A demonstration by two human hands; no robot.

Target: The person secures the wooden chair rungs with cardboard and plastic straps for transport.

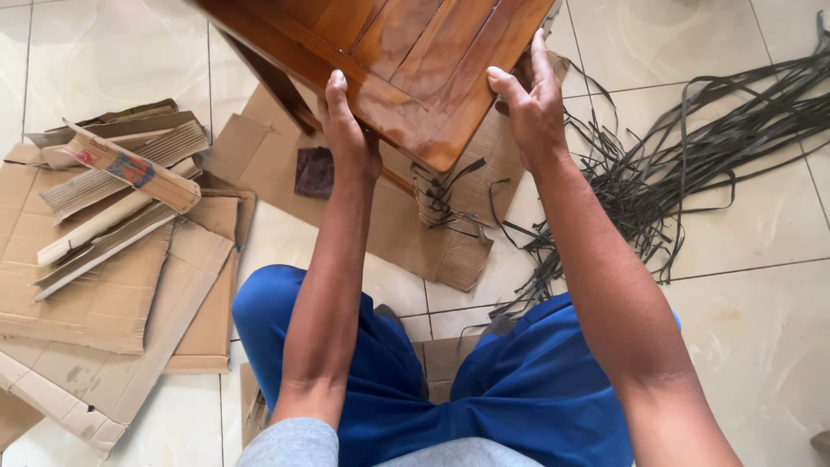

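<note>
Sitting low in the frame, you have blue-trousered legs [519, 389] spread at bottom centre, with both forearms running up between them toward the work. Judged from the grip, the step in hand is lifting or turning a polished wooden table [406, 60], which fills the upper centre of the frame and is tilted with one corner pointing down at you.

Your left hand [346, 130] clasps the left edge near that corner: thumb on the varnished top face, the other fingers hidden beneath, so I cannot tell how tightly they curl. Your right hand [532, 104] grasps the right edge, fingers [540, 56] extended flat along the rim and the thumb pressed on top. Both hands are closed on the wood, none released.

In my judgement the next move calls for an even two-handed hold, since the glossy surface may slip.

Beyond, flattened cardboard sheets [104, 294] and rolled corrugated strips [130, 169] lie at left; a tangle of dark strapping bands [692, 156] spreads at upper right across the tiled floor [761, 320].
</note>
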